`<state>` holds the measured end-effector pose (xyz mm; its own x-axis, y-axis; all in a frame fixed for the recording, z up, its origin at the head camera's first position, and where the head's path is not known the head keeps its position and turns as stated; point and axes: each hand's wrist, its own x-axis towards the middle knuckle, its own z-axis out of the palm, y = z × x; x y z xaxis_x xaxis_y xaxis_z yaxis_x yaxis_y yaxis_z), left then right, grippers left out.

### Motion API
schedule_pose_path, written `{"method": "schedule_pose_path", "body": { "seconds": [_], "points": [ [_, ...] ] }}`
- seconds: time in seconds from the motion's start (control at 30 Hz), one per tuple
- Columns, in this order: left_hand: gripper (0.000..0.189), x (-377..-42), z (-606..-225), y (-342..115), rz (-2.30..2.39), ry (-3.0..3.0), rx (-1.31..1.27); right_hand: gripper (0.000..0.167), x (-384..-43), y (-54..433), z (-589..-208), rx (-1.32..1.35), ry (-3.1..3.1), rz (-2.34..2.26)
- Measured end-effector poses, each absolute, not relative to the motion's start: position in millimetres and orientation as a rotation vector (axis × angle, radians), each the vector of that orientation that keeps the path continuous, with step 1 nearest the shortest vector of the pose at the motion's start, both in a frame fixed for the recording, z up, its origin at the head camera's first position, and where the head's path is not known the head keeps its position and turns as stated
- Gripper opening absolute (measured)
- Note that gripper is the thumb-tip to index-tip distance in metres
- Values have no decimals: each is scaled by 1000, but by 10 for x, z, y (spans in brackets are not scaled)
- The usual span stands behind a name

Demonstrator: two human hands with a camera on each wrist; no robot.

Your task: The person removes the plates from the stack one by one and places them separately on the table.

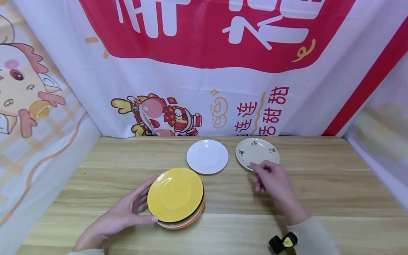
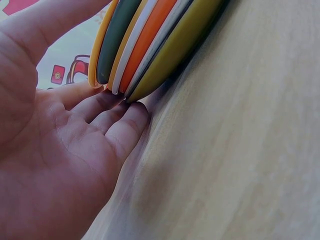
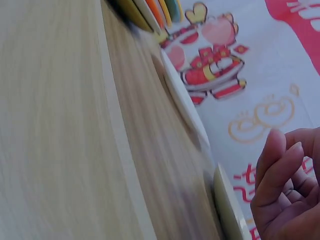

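Note:
My left hand [image 1: 124, 212] holds the left side of a stack of plates, its thumb at the near rim and fingers spread along the far side. A yellow plate [image 1: 175, 194] tops the stack. In the left wrist view the rims below include a dark green plate [image 2: 117, 42], an orange plate [image 2: 147, 45] and an olive plate [image 2: 180, 50] lowest. My right hand [image 1: 271, 177] hovers over the near edge of a cream plate [image 1: 258, 152] with small printed motifs. Its fingers are curled, thumb and forefinger tips together, nothing between them; the right wrist view shows a gap to the plate [image 3: 230, 205].
A plain white plate [image 1: 207, 156] lies between the stack and the cream plate, near the back of the wooden table [image 1: 334, 184]. Behind the table hangs a red and white printed cloth [image 1: 191, 78]; further cloth lines both sides.

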<state>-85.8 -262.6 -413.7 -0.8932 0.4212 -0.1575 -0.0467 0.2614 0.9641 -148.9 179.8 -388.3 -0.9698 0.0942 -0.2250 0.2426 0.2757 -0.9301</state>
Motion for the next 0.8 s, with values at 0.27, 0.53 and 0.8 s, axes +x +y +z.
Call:
{"method": "schedule_pose_path", "body": {
  "seconds": [0.27, 0.53, 0.8],
  "points": [
    [107, -866, -4132, -2619, 1666, 2137, 331, 32, -1360, 1375, -3852, 192, 2366, -1802],
    [107, -864, -4147, -2618, 1674, 2141, 351, 26, -1251, 1066, -3897, 25, 2364, -1796],
    [107, -859, -4152, -2621, 1686, 2138, 365, 30, -1183, 837, -3965, -124, 2315, -1760]
  ]
}}
